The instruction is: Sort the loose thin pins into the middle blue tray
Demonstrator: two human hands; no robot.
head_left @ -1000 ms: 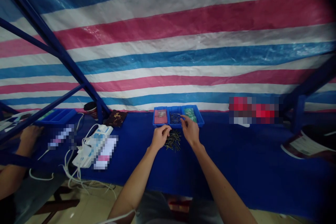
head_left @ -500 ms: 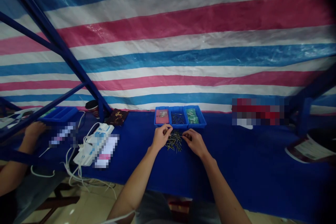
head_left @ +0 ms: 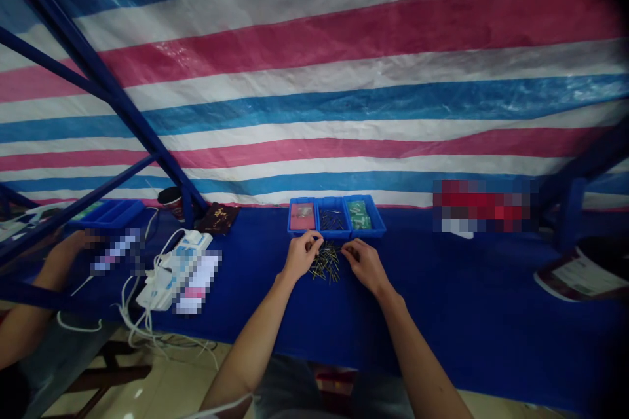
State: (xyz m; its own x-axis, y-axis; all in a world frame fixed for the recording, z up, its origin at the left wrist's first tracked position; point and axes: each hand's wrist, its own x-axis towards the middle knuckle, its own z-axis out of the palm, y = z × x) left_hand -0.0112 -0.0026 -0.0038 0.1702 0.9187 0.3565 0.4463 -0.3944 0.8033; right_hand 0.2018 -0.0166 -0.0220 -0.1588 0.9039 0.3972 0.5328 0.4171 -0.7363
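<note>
A loose pile of thin metal pieces, like screws or nails (head_left: 326, 264), lies on the blue table between my hands. At its left edge, my left hand (head_left: 301, 254) has thumb and fingers pinched together; anything between them is too small to make out. My right hand (head_left: 364, 262) is at the pile's right edge, its fingers also closed in a pinch with the contents hidden. Just beyond stand three joined blue bins: the left bin (head_left: 301, 231) holds a pink item, the middle bin (head_left: 335, 234) dark thin pieces, the right bin (head_left: 376, 230) green-and-white packets.
On the left lie a white power strip (head_left: 170, 275) with tangled cables, a pixelated phone-like object (head_left: 199, 281), a dark packet (head_left: 219, 218) and a cup (head_left: 171, 201). Another person's arm (head_left: 56, 265) rests farther left by a blue tray (head_left: 115, 213). A maroon-and-white tub (head_left: 574, 278) stands right.
My hands stay almost where they were beside the pile. The view has shifted very slightly. At the far left, the other person's hand has moved a little to the right.
</note>
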